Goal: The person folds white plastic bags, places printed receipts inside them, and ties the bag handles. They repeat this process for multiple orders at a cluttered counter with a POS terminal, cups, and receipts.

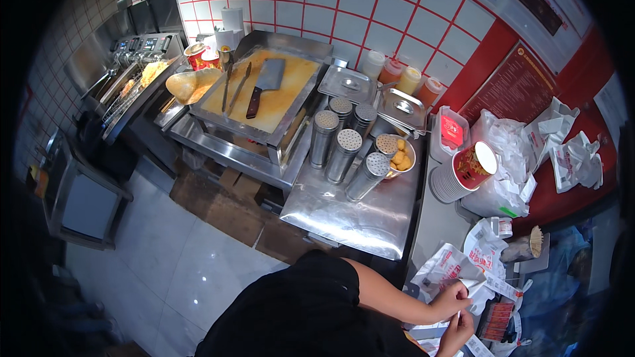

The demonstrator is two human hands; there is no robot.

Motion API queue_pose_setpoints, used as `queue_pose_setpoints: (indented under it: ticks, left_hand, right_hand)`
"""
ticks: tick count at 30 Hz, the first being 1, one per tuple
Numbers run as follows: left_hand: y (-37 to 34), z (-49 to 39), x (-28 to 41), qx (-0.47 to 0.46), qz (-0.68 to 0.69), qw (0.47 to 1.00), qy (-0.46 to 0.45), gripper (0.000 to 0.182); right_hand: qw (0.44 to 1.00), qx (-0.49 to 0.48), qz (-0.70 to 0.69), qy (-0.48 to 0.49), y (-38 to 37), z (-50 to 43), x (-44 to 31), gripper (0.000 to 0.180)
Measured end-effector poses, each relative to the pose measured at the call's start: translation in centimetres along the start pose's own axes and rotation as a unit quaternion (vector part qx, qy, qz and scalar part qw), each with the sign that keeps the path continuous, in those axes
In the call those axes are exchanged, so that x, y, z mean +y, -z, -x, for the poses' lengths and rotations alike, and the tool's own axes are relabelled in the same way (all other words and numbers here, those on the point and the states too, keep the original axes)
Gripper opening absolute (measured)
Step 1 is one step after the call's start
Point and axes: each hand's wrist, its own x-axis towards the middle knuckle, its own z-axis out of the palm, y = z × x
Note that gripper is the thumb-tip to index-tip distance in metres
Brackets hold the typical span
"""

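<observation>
At the lower right, my left hand (449, 301) pinches the edge of a white printed bag (439, 270) on the counter. Just below it is my right hand (457, 333), its thumb and fingers closed together. A thin white strip shows at the right fingertips; what it belongs to is hidden. More white printed bags (485, 248) and paper slips (501, 285) lie around both hands. Right beside them sits a dark holder with red printed packets (497, 321).
Metal shakers (342, 153) and a bowl of fried pieces (403, 158) stand on the steel counter (342, 218). A cleaver (270, 82) and tongs (241, 84) lie on the cutting board (297, 89). Stacked paper cups (454, 178) lean near a bundle of bags (501, 158). Wooden sticks (536, 243) fill a container.
</observation>
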Motion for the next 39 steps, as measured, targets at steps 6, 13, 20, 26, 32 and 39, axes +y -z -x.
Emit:
queue_pose_setpoints:
  ticks: [6, 13, 20, 26, 32, 39]
  left_hand:
    - [-1.4, -0.1, -2.2, -0.008, 0.036, 0.999, -0.027, 0.020]
    - [1.6, -2.4, -0.1, -0.118, -0.077, 0.988, 0.064, 0.017]
    - [-0.3, -0.5, 0.5, -0.381, -0.094, 0.916, 0.082, 0.030]
    - [-1.5, -1.5, -0.5, -0.396, -0.186, 0.858, 0.267, 0.024]
    - [-1.7, -3.7, -1.5, -0.428, -0.228, 0.806, 0.340, 0.018]
    - [-3.3, -3.8, -1.4, -0.464, -0.255, 0.763, 0.371, 0.024]
  right_hand:
    - [0.996, 0.070, 0.049, -0.025, 0.4, 0.6, 3.8, 0.021]
    - [0.992, -0.006, -0.046, -0.114, 1.3, -1.4, 1.5, 0.018]
    - [0.819, 0.105, -0.476, -0.302, 0.4, 2.0, 6.6, 0.024]
    - [0.753, 0.153, -0.542, -0.342, 0.3, 4.9, 6.9, 0.024]
    - [0.757, 0.201, -0.537, -0.315, 0.3, 7.1, 7.5, 0.021]
    - [0.704, 0.244, -0.583, -0.325, -0.9, 7.6, 8.1, 0.025]
